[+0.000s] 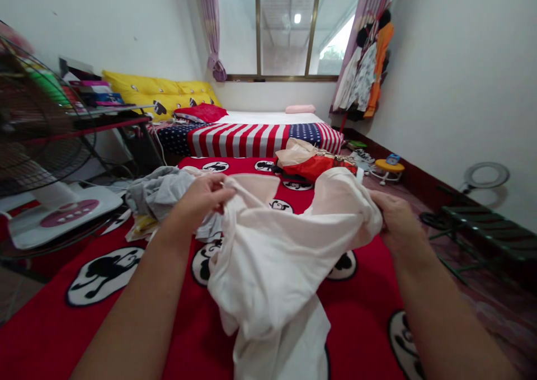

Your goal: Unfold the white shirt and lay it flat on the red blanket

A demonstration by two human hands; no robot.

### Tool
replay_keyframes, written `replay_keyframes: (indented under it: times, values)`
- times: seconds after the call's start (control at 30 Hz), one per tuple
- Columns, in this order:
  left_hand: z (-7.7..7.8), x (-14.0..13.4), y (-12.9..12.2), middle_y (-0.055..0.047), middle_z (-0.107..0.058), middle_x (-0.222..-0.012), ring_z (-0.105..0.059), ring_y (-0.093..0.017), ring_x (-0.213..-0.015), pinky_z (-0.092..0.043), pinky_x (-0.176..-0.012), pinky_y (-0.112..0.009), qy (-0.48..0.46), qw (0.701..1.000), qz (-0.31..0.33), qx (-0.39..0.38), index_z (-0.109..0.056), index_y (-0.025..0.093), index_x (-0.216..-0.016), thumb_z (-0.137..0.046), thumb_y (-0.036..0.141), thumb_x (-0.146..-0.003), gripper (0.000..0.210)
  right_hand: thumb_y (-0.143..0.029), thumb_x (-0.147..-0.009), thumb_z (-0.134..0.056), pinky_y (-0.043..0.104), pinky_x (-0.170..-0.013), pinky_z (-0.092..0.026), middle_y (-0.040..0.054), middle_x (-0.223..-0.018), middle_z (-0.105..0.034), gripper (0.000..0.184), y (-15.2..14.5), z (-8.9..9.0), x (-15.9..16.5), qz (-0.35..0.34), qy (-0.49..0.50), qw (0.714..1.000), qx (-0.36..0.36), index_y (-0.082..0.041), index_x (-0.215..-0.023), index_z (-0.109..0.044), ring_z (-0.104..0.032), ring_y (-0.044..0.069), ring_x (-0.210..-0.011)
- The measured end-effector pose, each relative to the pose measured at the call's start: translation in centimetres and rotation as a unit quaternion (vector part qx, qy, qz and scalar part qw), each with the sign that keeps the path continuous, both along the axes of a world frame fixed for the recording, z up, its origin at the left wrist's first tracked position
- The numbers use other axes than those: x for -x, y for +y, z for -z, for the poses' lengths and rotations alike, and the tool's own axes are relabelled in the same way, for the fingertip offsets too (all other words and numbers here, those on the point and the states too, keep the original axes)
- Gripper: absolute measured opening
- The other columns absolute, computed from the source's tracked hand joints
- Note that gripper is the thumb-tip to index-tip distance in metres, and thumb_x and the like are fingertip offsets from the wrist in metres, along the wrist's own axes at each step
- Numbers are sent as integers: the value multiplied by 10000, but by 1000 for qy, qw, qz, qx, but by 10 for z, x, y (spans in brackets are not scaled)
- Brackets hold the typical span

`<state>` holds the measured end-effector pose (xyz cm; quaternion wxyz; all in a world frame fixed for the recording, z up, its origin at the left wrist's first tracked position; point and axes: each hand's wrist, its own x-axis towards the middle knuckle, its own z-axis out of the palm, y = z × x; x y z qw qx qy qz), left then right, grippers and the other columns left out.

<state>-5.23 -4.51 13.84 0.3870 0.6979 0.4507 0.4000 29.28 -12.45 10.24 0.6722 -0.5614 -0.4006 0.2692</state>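
Note:
A white garment (272,268) hangs spread between my two hands, its lower part drooping over the red blanket (369,318). My left hand (210,192) pinches its upper left edge between thumb and fingers. At the upper right, my right hand (392,212) grips a bunched part of the same cloth, with some of its fingers hidden behind it. The fabric sags in folds in the middle, so its exact kind is unclear. Left of it, beyond my left forearm, lies a heap of grey clothes (159,187).
Past the garment lies a pile of red and beige clothes (308,162). An electric fan (46,145) stands at left, near a desk. A bed with a striped cover (239,139) is under the window. At right are a yellow stool (388,167) and a dark green slatted bench (495,234).

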Motion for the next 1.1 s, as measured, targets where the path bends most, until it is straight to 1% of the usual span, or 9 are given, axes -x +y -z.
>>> replay_keyframes:
  times: [0.13,0.23,0.3,0.43,0.53,0.67,0.87,1.0,1.1]
  values:
    - [1,0,13,-56,-610,-1195,-629,-199,-1002,-519,-779,-288,-329,933,-120,-86,-497,278,-1212,-621,347,-730,502,-384,-729,-665,317,-815,-530,60,-1322,-539,527,4,-2,9,-53,61,988,-130,-309,-1228,-513,-618,189,-1064]
    - [14,-1,21,-90,-533,-1314,-579,-236,-1130,-507,-858,-351,-274,950,-151,-4,-418,295,-1331,-634,382,-738,637,-393,-695,-696,376,-941,-475,63,-1571,-156,877,15,12,16,-41,-10,997,-69,-377,-1430,-217,-380,229,-1349]
    - [23,1,24,-116,-596,-1217,-608,-252,-1059,-510,-839,-350,-144,975,-166,25,-498,217,-1295,-668,417,-690,660,-383,-653,-721,402,-963,-454,93,-1554,-217,855,18,22,23,-28,-64,998,-8,-306,-1407,-324,-356,268,-1360]
    - [32,1,19,-81,-698,-931,-642,-211,-821,-494,-691,-272,99,995,9,5,-669,152,-1078,-644,521,-699,530,-388,-700,-680,364,-834,-496,104,-1032,-692,348,5,18,50,-181,-182,964,63,-164,-967,-672,-638,244,-968]
    - [29,-8,4,-30,-699,-790,-618,-182,-697,-441,-595,-229,244,944,217,42,-718,183,-952,-642,538,-707,438,-355,-757,-638,261,-620,-469,32,-705,-681,208,-15,4,72,-359,-278,879,144,-158,-786,-697,-612,161,-653]
    - [29,-27,-13,19,-641,-657,-545,-139,-608,-359,-526,-200,332,899,286,-2,-706,192,-759,-745,362,-594,240,-276,-718,-696,229,-595,-434,15,-784,-684,206,-33,-5,93,-401,-409,803,166,-202,-910,-706,-607,153,-669]
    - [25,-38,-17,15,-585,-573,-543,-121,-503,-381,-469,-203,139,947,273,92,-609,163,-751,-593,308,-743,145,-187,-622,-759,238,-669,-437,53,-1205,-598,849,-34,10,121,-334,-442,830,64,-308,-1389,-417,-612,148,-768]
    - [20,-40,-11,-29,-648,-674,-608,-138,-557,-467,-537,-240,-17,980,171,97,-575,150,-777,-658,444,-722,310,-252,-779,-590,251,-583,-418,-11,-672,-615,290,-18,14,104,-182,-349,918,52,-196,-1054,-661,-562,152,-608]
    - [21,-39,-7,-54,-684,-785,-637,-158,-678,-483,-613,-252,-6,993,114,37,-622,142,-880,-662,486,-721,381,-380,-773,-585,271,-550,-472,0,-724,-592,210,2,13,53,61,-93,993,-28,-193,-865,-612,-570,156,-607]
